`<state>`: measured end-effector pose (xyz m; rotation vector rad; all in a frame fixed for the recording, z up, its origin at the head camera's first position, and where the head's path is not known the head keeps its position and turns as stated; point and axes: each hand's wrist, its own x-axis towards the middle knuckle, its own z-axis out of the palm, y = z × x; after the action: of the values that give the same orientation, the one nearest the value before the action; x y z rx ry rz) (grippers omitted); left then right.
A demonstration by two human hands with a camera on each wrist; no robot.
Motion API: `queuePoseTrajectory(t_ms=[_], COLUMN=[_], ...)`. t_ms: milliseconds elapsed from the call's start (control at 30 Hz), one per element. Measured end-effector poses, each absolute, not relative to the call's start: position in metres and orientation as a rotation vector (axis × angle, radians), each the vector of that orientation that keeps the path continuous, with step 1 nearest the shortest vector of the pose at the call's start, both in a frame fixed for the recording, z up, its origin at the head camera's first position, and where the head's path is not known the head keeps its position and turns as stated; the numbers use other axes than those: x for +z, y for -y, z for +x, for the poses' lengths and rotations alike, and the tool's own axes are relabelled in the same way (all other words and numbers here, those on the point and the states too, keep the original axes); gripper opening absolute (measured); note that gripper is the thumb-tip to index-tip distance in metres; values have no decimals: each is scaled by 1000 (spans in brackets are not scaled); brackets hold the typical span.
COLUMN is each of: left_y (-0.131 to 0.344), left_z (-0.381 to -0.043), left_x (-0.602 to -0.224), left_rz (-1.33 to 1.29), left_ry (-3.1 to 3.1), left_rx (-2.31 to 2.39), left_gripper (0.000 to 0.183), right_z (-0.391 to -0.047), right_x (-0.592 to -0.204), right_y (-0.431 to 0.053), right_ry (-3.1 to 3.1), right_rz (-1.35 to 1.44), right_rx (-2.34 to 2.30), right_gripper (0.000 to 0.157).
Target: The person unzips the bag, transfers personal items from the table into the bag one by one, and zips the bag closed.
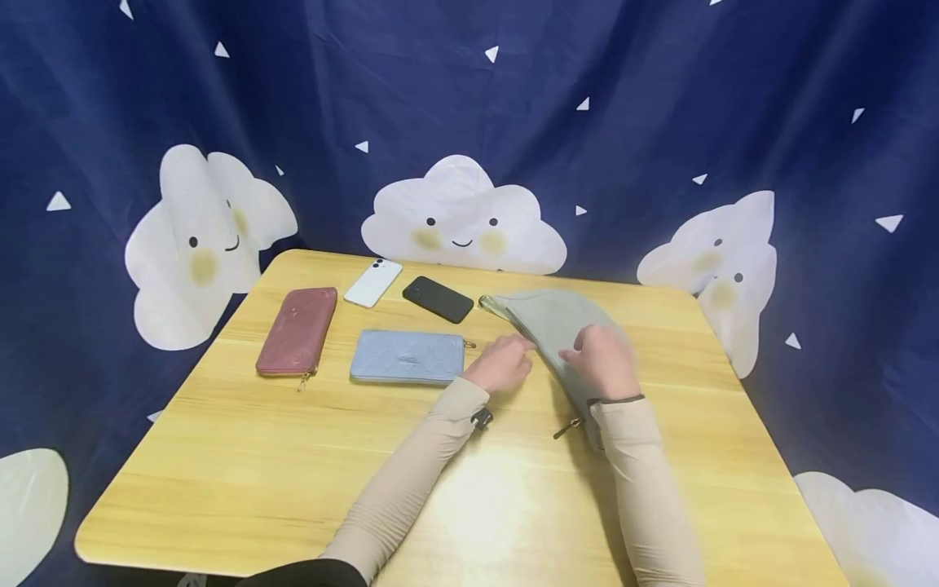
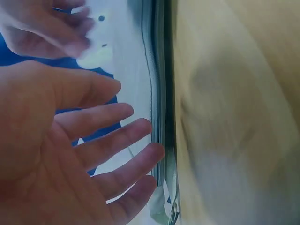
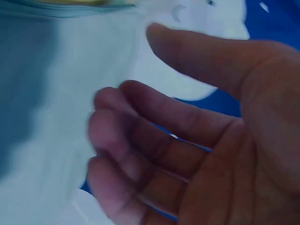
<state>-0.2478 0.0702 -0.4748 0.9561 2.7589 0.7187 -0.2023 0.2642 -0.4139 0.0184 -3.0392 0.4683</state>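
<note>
A pale grey-green zippered bag point(image 1: 557, 314) lies on the right half of the table, its long zipper edge slanting toward the person. My left hand point(image 1: 501, 364) is beside that edge; the left wrist view shows its fingers point(image 2: 117, 145) spread and relaxed near the zipper point(image 2: 157, 93), pinching nothing. Whether a fingertip touches the bag I cannot tell. Over the bag's near part is my right hand point(image 1: 603, 361), its fingers point(image 3: 110, 133) loosely bent and its thumb apart, with nothing between them. A zipper pull point(image 1: 566, 429) hangs at the bag's near end.
Left of the left hand lies a light blue wallet point(image 1: 407, 356), with a dark red wallet point(image 1: 297, 332) farther left. Behind them are a white phone point(image 1: 372, 283) and a black phone point(image 1: 438, 299). A blue curtain point(image 1: 469, 106) with clouds surrounds the wooden table point(image 1: 293, 473).
</note>
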Motion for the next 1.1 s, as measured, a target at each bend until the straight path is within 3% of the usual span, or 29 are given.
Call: queuePoseTrajectory(t_ms=[333,633,800,1100], left_y=[-75,-79,-87,-103], left_z=[-241,-241,-235,-211], left_x=[-480,-480,-479,-483], left_rz=[1055,1084,1188,1210], left_ry=[-2765,-2739,-2745,-2723], left_rx=[465,369,277,112], left_gripper=[45,47,52,56], right_z=[-214,-221,-219,-214], right_x=[-447,-451,-444,-434], right_y=[-253,-262,-269,-269], right_ry=[3286,3288,3148,3027], right_rz=[-136,-123,-85,-52], right_rx=[315,337,460,473], right_gripper=[41,2,28,36])
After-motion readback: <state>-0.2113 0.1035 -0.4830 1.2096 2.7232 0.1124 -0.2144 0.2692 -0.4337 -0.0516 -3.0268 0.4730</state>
